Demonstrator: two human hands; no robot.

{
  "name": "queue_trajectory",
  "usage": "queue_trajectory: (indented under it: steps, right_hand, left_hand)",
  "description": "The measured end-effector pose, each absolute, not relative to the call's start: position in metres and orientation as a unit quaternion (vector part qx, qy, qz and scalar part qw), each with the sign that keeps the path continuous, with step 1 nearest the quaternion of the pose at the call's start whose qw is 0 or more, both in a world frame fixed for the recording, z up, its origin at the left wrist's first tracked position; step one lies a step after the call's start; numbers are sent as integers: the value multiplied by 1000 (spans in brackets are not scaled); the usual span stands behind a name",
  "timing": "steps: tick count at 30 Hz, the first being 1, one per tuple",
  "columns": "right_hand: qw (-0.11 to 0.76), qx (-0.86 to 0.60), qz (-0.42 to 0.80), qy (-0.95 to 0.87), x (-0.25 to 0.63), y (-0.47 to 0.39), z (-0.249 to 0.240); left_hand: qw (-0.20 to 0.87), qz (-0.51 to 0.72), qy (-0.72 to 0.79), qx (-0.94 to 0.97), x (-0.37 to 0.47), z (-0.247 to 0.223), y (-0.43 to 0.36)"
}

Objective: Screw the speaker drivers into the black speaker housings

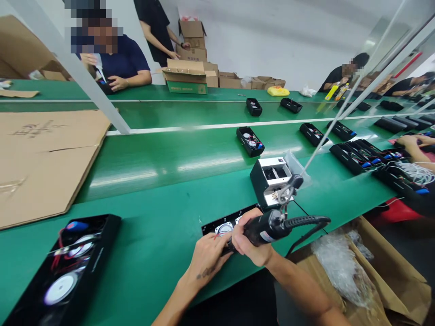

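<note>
My right hand (251, 240) is wrapped round a black electric screwdriver (267, 228), which lies tilted with its bit end pointing down to the left. A coiled cord runs from its back end, and a hook and strap hold it from above. Under both hands is a black speaker housing (212, 225) with round white-rimmed speakers (224, 228) and red wires. My left hand (207, 256) is closed at the near edge of this housing, fingertips beside the screwdriver's front end. The bit's tip and anything small between those fingertips are hidden.
Beyond the screwdriver stands a screw feeder box (272, 176). Another open speaker housing (68, 267) lies at front left, near flat cardboard (44, 158). More housings (250, 141) sit on the green belt. Slanted white poles (74, 68) cross the view. Co-workers sit opposite; an open carton (390, 271) stands below right.
</note>
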State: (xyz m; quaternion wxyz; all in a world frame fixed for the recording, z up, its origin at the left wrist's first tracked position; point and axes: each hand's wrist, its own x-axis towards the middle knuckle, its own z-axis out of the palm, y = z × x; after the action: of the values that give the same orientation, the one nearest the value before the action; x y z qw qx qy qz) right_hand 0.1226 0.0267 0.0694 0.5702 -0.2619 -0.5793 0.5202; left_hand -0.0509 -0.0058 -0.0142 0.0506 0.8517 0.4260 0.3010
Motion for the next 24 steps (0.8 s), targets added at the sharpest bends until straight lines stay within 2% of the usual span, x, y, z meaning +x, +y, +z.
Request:
queue_trajectory:
  steps: [3, 12, 20, 24]
  right_hand:
    - [594, -227, 490, -597, 119, 26, 73]
    - [565, -272, 376, -682, 124, 25, 91]
    - [570, -273, 425, -648, 122, 25, 87]
    - [559, -279, 407, -667, 121, 22, 79]
  left_hand:
    - [43, 309, 420, 852, -51, -16, -6]
    - [43, 312, 415, 854, -53, -23, -6]
    - [57, 312, 416, 852, -51, -15, -5]
    - [59, 319, 410, 853, -51, -14, -5]
